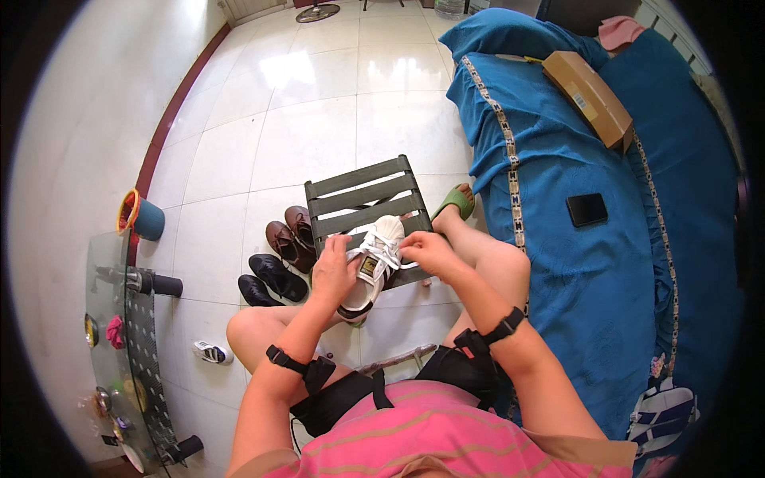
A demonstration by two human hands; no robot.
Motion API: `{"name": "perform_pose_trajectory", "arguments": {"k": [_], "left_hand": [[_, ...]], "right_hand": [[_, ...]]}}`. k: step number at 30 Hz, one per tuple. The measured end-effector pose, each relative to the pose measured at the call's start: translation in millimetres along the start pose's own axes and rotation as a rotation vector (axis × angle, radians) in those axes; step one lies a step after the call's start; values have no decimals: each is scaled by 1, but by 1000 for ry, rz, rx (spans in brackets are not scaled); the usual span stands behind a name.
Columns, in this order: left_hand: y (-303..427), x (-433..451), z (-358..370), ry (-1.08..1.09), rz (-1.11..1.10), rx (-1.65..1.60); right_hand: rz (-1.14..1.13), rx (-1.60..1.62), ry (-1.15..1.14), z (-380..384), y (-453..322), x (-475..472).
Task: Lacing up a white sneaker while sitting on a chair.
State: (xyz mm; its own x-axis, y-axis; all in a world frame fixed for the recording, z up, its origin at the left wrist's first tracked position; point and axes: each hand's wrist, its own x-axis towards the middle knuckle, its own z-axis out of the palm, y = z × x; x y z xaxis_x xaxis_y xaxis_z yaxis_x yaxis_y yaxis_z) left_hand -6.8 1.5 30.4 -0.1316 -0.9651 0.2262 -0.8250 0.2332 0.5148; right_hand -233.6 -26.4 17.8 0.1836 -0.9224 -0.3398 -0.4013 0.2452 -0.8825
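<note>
A white sneaker (388,234) with dark stripes rests on the slatted folding stool (361,189), toe pointing away from me. Its tongue (369,266) bears a dark patch with gold printing. White laces (381,246) cross the upper. My left hand (334,270) is at the sneaker's left side, a strand of lace between thumb and fingers. On the opposite side, my right hand (429,252) has its fingertips pinched at the lace, and a loose strand hangs just below them. The sneaker's heel overhangs the stool's near edge.
Brown leather shoes (290,239) and black shoes (275,281) stand left of the stool. Another white sneaker (212,352) lies farther left, near a glass table (107,251) and a blue bin (148,221). At right, a blue-covered sofa (574,287) holds a phone (587,210) and cardboard box (588,98).
</note>
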Motion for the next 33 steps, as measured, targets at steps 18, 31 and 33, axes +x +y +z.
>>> {"name": "perform_pose_trajectory", "arguments": {"k": [18, 31, 33], "left_hand": [[50, -21, 23, -272, -398, -23], [40, -12, 40, -160, -580, -150], [41, -12, 40, -158, -600, -163]], "right_hand": [[-24, 102, -186, -61, -13, -15], [-269, 755, -387, -151, -65, -82], [-239, 784, -205, -141, -65, -81]]}}
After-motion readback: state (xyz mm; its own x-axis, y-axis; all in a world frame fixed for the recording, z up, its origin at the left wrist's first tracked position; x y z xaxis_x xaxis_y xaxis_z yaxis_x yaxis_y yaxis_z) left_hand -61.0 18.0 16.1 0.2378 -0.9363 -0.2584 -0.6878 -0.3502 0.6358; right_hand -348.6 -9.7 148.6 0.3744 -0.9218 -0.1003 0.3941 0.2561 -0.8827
